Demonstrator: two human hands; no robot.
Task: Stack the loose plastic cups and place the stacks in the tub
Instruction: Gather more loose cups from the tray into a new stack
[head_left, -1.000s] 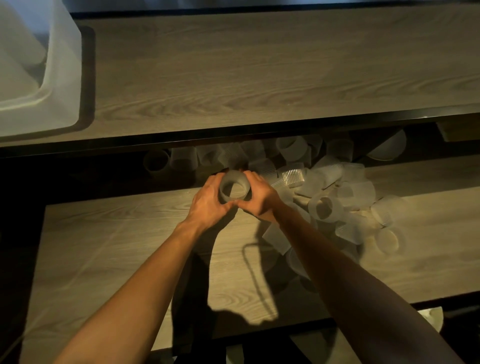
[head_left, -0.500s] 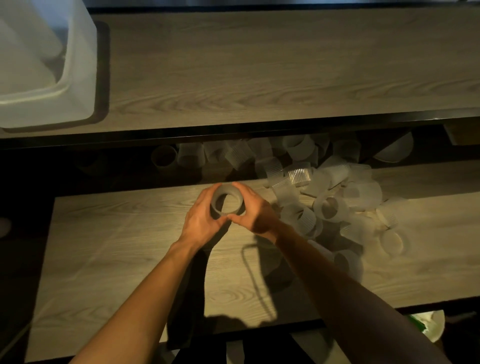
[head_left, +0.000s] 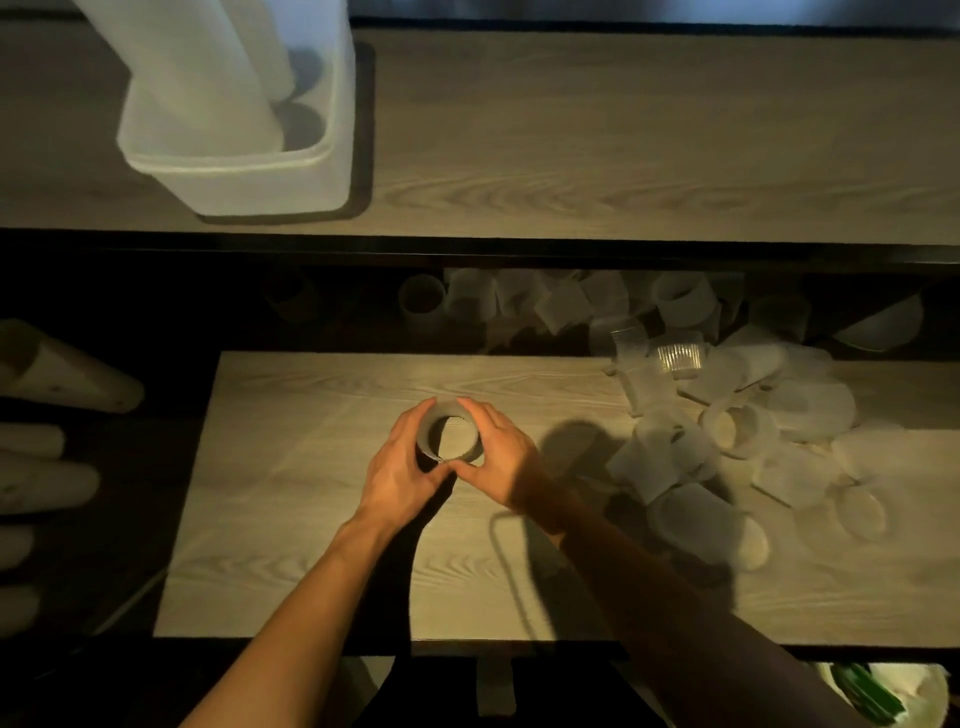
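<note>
While the left hand (head_left: 400, 467) and right hand (head_left: 506, 462) clasp it, the frosted, translucent cup (head_left: 451, 437) faces mouth-up.

We count two hands, a left hand (head_left: 400, 467) and a right hand (head_left: 506, 462), with one cup (head_left: 452, 444) held between them at the centre of the frame. There is one tub (head_left: 260, 182) in the upper left, and at least two tall stacks (head_left: 192, 88) stand in it. The loose cups (head_left: 737, 431) on the right number well over fifteen, but they overlap too much for an exact count. Down the left edge we count five lying stacks (head_left: 62, 379). There are two wooden boards, an upper board (head_left: 623, 130) and a lower board (head_left: 311, 467), and one bowl (head_left: 883, 325) at the right edge.
</note>
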